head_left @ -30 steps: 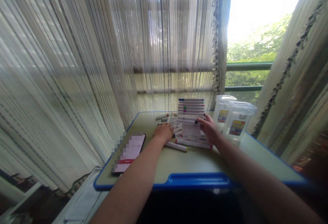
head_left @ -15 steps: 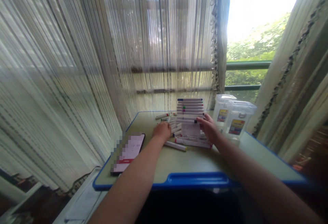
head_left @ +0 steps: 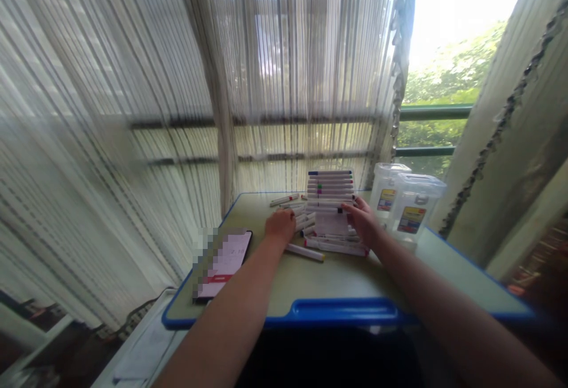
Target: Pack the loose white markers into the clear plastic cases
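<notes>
White markers with coloured caps lie in neat rows in a clear holder (head_left: 332, 222) at the far middle of the table. My right hand (head_left: 364, 222) is closed on the right edge of this holder, its thumb by a black-capped marker (head_left: 326, 208). To the left, my left hand (head_left: 280, 226) is closed over the loose markers (head_left: 305, 221); its fingertips are turned away, so I cannot make out what they hold. A yellow-capped marker (head_left: 306, 252) lies just in front of it, and a red-banded marker (head_left: 284, 200) lies behind.
Two clear plastic boxes (head_left: 415, 207) with labels stand to the right of my right hand. A phone (head_left: 228, 261) lies at the left of the table. The table (head_left: 337, 281) has a blue rim and a front groove. Sheer curtains (head_left: 284, 68) hang behind it.
My left hand has barely moved; the pale stick that showed above its fingers is no longer seen. My right hand stays at the holder. The curtain has shifted, its edge moving right.
</notes>
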The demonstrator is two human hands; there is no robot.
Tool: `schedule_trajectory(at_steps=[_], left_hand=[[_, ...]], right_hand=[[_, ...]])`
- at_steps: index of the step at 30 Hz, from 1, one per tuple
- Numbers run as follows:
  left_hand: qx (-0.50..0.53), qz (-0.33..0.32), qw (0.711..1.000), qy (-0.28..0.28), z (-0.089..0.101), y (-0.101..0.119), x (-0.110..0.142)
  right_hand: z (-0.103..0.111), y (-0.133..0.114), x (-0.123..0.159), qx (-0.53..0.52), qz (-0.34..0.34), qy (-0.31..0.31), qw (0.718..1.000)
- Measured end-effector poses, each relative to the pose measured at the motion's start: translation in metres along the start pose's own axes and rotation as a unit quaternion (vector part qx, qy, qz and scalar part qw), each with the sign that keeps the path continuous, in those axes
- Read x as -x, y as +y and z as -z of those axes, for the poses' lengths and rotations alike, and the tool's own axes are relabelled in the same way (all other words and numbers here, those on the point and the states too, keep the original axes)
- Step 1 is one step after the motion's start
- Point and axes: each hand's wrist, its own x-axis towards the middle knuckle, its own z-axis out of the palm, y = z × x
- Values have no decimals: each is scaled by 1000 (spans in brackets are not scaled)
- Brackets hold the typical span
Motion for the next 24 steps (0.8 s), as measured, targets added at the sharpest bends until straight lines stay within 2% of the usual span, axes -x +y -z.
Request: schedule_trajectory(at_steps=[7,10,16,21,24], left_hand=[[106,41,983,147,7,0,-2],[165,22,966,200,7,1,-3],[291,-57,920,254,4,4,-6],[323,-32,898,297,7,5,-4],[367,-16,885,287,10,6,-3]], right_hand=[[0,1,0,-9,-8,6,1000],[0,2,0,2,-12,7,1000],[4,5,-4,3,-4,19,1000],[6,5,-5,4,0,34,999],[6,5,-5,5,-3,39,999]])
